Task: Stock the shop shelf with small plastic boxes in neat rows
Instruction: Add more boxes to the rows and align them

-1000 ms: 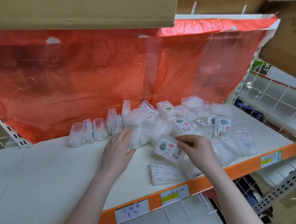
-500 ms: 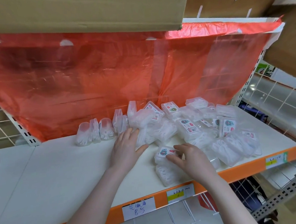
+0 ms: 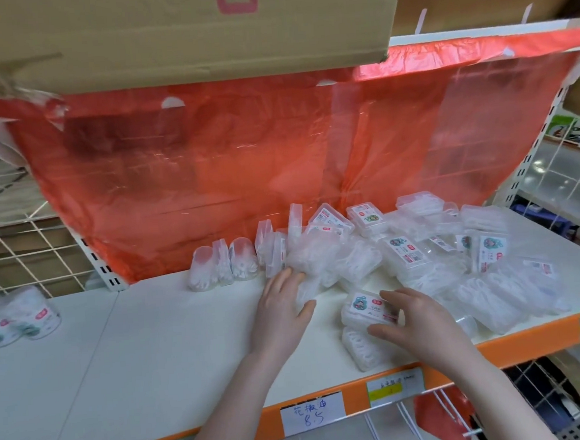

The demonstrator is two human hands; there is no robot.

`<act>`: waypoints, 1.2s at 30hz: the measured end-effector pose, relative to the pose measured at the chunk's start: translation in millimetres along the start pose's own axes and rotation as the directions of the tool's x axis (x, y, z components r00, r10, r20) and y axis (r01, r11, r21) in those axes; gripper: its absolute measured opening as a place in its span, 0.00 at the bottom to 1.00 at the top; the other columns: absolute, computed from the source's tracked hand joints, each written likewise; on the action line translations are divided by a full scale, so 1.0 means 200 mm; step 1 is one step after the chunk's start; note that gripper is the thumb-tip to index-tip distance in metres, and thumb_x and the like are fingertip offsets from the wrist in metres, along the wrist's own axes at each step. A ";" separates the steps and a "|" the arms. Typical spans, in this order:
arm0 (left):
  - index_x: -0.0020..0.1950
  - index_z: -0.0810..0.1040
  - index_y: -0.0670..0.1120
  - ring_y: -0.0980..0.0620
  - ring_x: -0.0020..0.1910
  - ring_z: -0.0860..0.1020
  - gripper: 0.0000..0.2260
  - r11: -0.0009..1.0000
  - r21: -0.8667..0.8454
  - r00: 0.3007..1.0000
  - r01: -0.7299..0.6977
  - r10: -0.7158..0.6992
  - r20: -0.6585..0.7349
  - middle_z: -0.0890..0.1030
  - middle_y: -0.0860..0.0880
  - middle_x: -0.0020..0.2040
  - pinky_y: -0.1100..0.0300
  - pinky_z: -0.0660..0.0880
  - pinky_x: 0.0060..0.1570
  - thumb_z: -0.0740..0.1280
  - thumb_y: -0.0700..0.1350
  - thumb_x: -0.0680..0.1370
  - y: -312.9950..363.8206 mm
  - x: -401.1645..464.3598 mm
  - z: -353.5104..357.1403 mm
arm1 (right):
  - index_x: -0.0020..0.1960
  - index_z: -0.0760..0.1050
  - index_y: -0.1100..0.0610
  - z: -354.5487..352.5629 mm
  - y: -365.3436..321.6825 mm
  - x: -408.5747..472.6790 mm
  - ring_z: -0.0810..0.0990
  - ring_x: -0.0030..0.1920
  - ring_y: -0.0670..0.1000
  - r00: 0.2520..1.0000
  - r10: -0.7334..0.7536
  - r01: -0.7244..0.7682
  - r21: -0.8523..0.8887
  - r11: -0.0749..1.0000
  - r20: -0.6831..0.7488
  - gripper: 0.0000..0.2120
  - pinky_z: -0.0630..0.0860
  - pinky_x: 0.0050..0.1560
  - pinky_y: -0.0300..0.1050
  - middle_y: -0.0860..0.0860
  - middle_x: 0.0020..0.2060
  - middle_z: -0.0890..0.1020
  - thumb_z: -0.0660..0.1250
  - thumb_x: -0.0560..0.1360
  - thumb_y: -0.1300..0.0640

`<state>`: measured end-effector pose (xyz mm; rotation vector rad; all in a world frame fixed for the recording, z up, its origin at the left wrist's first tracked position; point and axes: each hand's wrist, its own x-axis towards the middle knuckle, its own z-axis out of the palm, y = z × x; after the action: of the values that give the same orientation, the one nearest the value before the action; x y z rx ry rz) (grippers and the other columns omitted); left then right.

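Observation:
A loose heap of small clear plastic boxes (image 3: 421, 255) covers the right half of the white shelf (image 3: 153, 349). Several boxes (image 3: 223, 265) stand on edge in a short row at the back, left of the heap. My right hand (image 3: 415, 321) grips a labelled box (image 3: 363, 307) that rests on top of another clear box (image 3: 363, 348) near the shelf's front edge. My left hand (image 3: 281, 309) lies flat with fingers spread against the left side of the heap, touching a clear box (image 3: 307, 287) there.
A red plastic sheet (image 3: 243, 161) hangs behind the shelf. A cardboard carton (image 3: 165, 32) sits overhead. Round tubs (image 3: 21, 321) stand at the far left. Price tags (image 3: 312, 414) line the orange front edge. Wire grid panels flank both sides.
My right hand carried the labelled box down toward the front edge and set it on the clear box lying there. My left hand stayed against the heap. The camera tilted slightly.

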<state>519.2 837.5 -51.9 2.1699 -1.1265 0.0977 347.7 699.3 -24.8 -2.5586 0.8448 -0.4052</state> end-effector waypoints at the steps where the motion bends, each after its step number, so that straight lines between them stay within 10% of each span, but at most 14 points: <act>1: 0.66 0.73 0.46 0.50 0.69 0.66 0.21 1.000 -0.008 1.000 -0.012 0.012 0.016 0.71 0.49 0.68 0.71 0.53 0.65 0.70 0.44 0.73 -0.01 -0.03 -0.02 | 0.66 0.72 0.54 0.00 0.00 0.00 0.74 0.57 0.50 1.000 -0.003 0.003 0.002 1.000 -0.004 0.30 0.66 0.53 0.39 0.48 0.56 0.77 0.72 0.68 0.44; 8: 0.70 0.70 0.47 0.54 0.70 0.63 0.25 0.999 0.028 0.998 -0.031 0.030 0.055 0.67 0.52 0.71 0.82 0.44 0.61 0.69 0.41 0.72 -0.12 -0.16 -0.09 | 0.67 0.71 0.54 0.00 -0.02 0.01 0.73 0.59 0.50 1.000 -0.018 0.018 -0.017 1.000 -0.001 0.30 0.65 0.53 0.39 0.48 0.58 0.76 0.71 0.68 0.44; 18: 0.74 0.61 0.47 0.52 0.68 0.64 0.32 0.988 0.110 0.991 0.105 -0.113 0.075 0.67 0.51 0.70 0.66 0.58 0.61 0.68 0.55 0.74 -0.11 -0.10 -0.06 | 0.68 0.70 0.53 0.00 -0.02 0.02 0.72 0.60 0.48 1.000 -0.013 0.014 -0.040 0.999 0.027 0.31 0.65 0.54 0.39 0.47 0.58 0.76 0.70 0.69 0.42; 36: 0.71 0.65 0.50 0.52 0.64 0.68 0.31 0.927 0.287 0.942 0.241 -0.294 0.161 0.70 0.51 0.64 0.63 0.65 0.58 0.70 0.51 0.69 -0.11 -0.31 -0.32 | 0.59 0.71 0.54 0.05 -0.07 0.01 0.71 0.56 0.52 0.980 -0.170 0.185 -0.159 0.970 0.105 0.23 0.69 0.51 0.43 0.50 0.51 0.74 0.67 0.67 0.46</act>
<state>511.4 926.7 -36.7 2.6021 -0.9528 -0.1033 360.0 709.9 -26.5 -2.7977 0.6435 -0.2782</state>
